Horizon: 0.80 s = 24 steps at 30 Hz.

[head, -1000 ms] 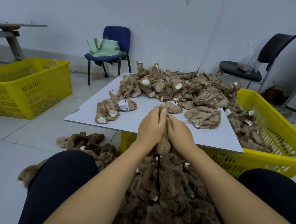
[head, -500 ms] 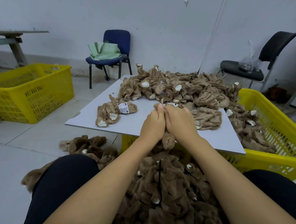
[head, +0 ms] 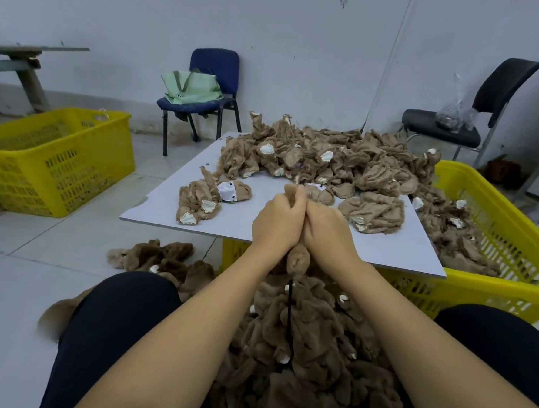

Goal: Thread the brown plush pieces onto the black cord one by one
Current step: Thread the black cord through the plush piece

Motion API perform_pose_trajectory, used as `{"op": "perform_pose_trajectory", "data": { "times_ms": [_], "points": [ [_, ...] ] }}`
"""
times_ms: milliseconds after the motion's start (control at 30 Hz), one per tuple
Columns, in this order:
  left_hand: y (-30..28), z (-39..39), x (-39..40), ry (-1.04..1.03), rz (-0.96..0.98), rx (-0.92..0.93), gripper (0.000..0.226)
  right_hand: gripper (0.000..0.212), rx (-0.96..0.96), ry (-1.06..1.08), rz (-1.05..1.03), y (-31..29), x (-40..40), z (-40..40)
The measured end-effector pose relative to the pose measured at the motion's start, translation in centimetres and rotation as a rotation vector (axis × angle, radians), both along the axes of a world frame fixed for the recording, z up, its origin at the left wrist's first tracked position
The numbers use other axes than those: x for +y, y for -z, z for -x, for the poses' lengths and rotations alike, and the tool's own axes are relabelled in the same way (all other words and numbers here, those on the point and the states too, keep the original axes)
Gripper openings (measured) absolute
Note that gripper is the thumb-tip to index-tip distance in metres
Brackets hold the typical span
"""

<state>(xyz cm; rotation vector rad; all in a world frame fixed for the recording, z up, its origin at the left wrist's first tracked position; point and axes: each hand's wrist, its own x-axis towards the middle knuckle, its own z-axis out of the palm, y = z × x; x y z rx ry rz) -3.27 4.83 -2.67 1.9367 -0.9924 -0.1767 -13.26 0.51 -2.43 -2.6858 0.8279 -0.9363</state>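
My left hand (head: 278, 223) and my right hand (head: 328, 228) are pressed together above the board's near edge, both gripping one brown plush piece (head: 298, 260) whose lower end hangs out beneath them. A black cord (head: 289, 312) runs straight down from that piece into a thick bunch of threaded brown plush pieces (head: 309, 357) lying between my knees. A big heap of loose plush pieces (head: 334, 159) covers the far part of the white board (head: 260, 222). The cord's upper end is hidden inside my hands.
A small cluster of plush pieces (head: 203, 201) lies on the board's left side. The board rests on a yellow crate (head: 510, 225) holding more pieces. Another yellow crate (head: 53, 159) stands on the floor at left. A blue chair (head: 212, 83) and a black chair (head: 475, 121) stand by the wall.
Both hands stayed clasped on the plush piece and shifted slightly away from me over the board edge. The piece hangs a little lower below them.
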Motion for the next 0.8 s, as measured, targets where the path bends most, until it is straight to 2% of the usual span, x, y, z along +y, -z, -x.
{"op": "perform_pose_trajectory", "data": {
  "times_ms": [100, 200, 300, 400, 467, 533, 600, 700, 800],
  "points": [
    [0.2, 0.2, 0.4, 0.027, 0.097, 0.039, 0.052, 0.026, 0.039, 0.013, 0.022, -0.1, -0.2, 0.1],
    [3.2, 0.6, 1.8, 0.009, 0.145, -0.038, 0.043, 0.016, 0.089, -0.038, -0.092, 2.0, 1.2, 0.5],
    [3.1, 0.5, 1.2, -0.046, 0.334, -0.064, 0.037, 0.019, 0.017, -0.068, -0.068, 1.6, 1.2, 0.5],
    [1.7, 0.2, 0.3, 0.016, 0.527, -0.130, 0.026, 0.021, -0.093, -0.097, -0.027, 0.4, -0.2, 0.6],
    [2.7, -0.2, 0.6, 0.094, 0.446, -0.102, 0.026, 0.025, -0.051, -0.104, -0.030, 1.2, -0.1, 0.5],
    [4.4, -0.6, 1.1, 0.122, 0.230, -0.078, 0.035, 0.023, -0.004, -0.110, -0.129, 2.7, 0.7, 0.1],
    [5.2, -0.9, 1.0, 0.099, 0.162, -0.084, 0.033, 0.021, -0.058, -0.081, -0.235, 3.4, 0.8, -0.1],
    [3.6, -0.3, 0.4, 0.118, 0.285, -0.107, 0.023, 0.020, -0.190, -0.088, -0.275, 2.4, 0.4, -0.1],
    [2.4, -0.2, -0.1, 0.152, 0.510, -0.240, 0.019, 0.019, -0.331, -0.062, -0.321, 0.5, -0.5, -0.2]
  ]
}}
